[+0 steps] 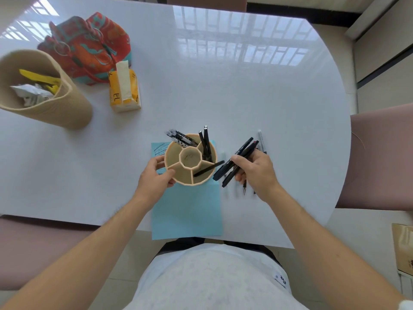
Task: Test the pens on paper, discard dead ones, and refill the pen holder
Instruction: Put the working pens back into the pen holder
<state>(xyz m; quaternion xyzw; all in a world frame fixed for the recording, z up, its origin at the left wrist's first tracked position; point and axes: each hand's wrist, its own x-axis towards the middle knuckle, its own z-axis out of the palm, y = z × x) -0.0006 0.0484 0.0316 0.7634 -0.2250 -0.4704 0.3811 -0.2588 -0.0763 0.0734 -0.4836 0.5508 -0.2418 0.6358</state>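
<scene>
Beige pen holder at frame centre, standing on blue paper, gripped at its left wall by left hand. Black pens upright in its upper compartments, one more slanted into lower right. Right hand clamped round black pens just right of holder. Tan bin upper left.

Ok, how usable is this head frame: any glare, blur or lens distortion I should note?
Head view: window glare washes over the far side of the white table; wide-angle bending curves the table edges; the pens on the table under the right hand are motion-smeared, and the blue paper has a soft near-right edge; the pen holder and left hand read sharp.
</scene>
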